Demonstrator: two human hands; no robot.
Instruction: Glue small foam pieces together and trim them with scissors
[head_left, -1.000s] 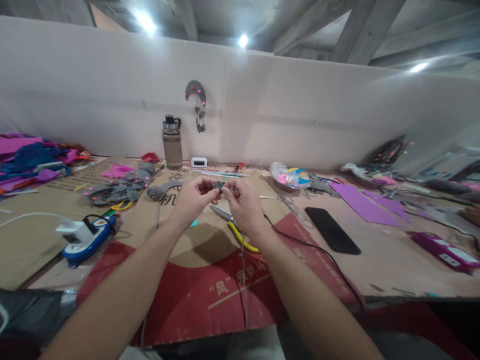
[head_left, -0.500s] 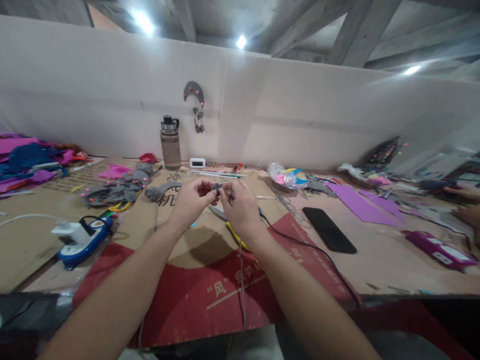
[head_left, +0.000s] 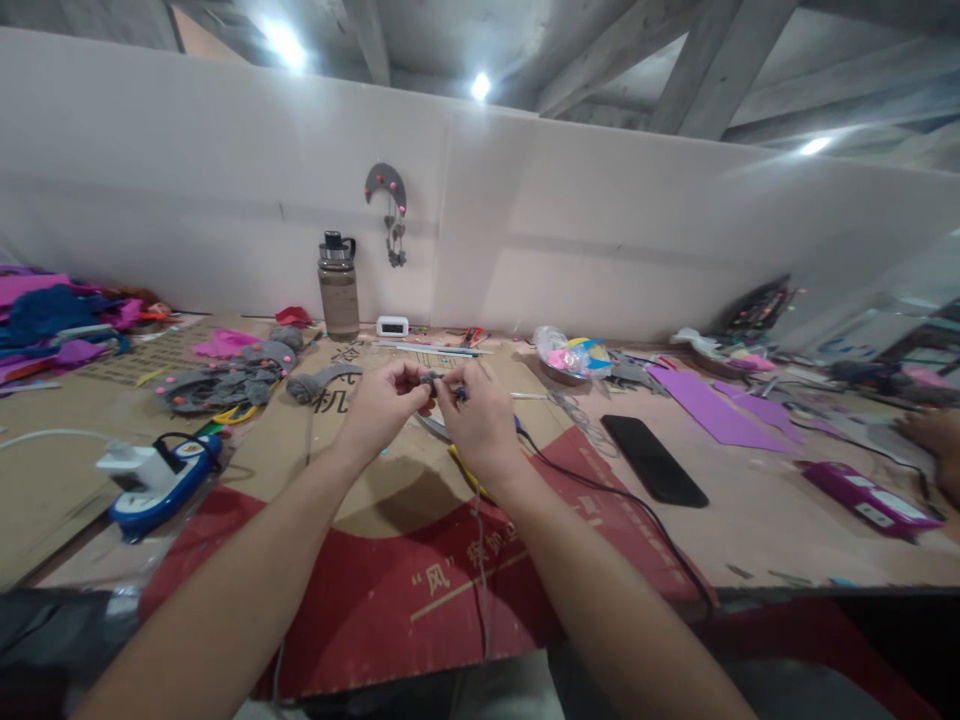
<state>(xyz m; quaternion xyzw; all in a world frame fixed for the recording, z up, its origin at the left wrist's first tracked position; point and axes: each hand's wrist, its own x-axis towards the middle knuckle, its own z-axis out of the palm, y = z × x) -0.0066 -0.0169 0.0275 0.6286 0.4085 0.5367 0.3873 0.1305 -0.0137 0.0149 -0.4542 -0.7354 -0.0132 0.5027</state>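
Between the fingertips of both hands is a small grey felt piece (head_left: 430, 379), mostly covered by the fingers. My left hand (head_left: 386, 398) pinches its left side; my right hand (head_left: 478, 410) closes on its right side. A thin grey cord (head_left: 481, 570) runs below my right hand toward the table's front edge. Under the right hand, yellow-handled scissors (head_left: 466, 465) are partly hidden. A black cable (head_left: 600, 487) leads away from a blue part beside that hand. Just left of my left hand lies a grey felt strip with a rolled end (head_left: 304, 388).
Brown-and-red cardboard (head_left: 360, 620) covers the table before me. A bottle (head_left: 339, 290) and small white clock (head_left: 392, 327) stand behind. Left is a blue power strip (head_left: 165, 490); right are a phone (head_left: 652, 460) and purple sheets (head_left: 720, 408). A co-worker's hand (head_left: 930, 435) is far right.
The small felt piece has turned slightly between my fingertips; both hands stay nearly in place. At far right, the co-worker's hand has shifted.
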